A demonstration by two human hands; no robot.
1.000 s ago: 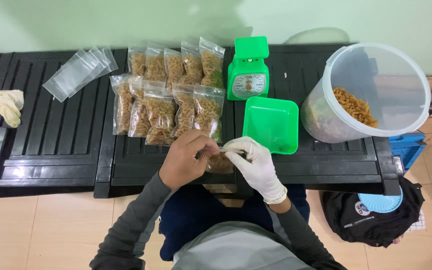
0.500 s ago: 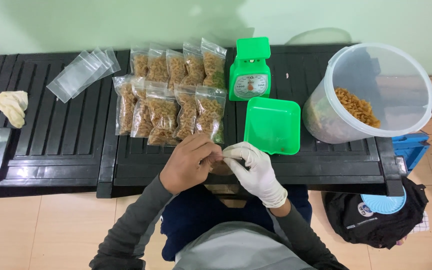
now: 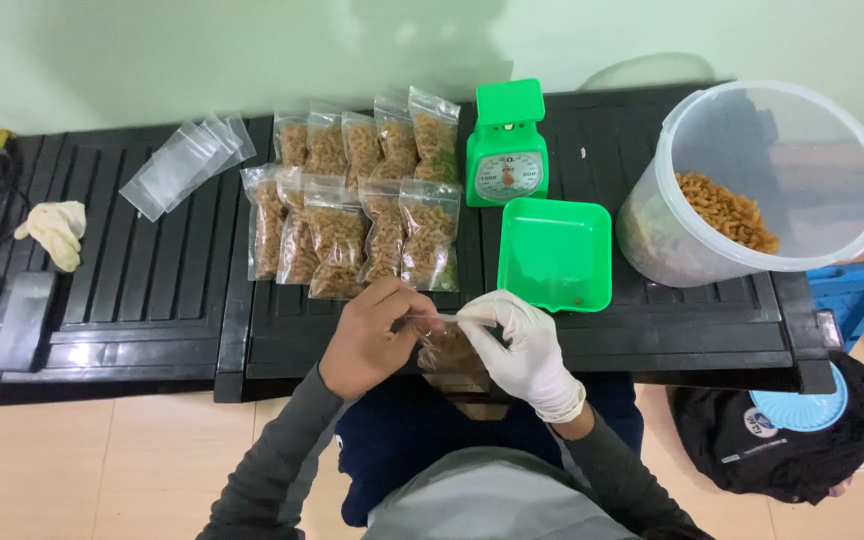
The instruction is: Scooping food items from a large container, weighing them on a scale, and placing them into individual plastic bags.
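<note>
Head view: both hands (image 3: pixel 452 335) pinched on a snack bag (image 3: pixel 449 352), filled bags (image 3: pixel 357 215) and green tray (image 3: pixel 555 253) just beyond.

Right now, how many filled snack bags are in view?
11: five in the back row, five in the front row, overlapping, and one held between both hands. Overlaps could hide more.
</note>
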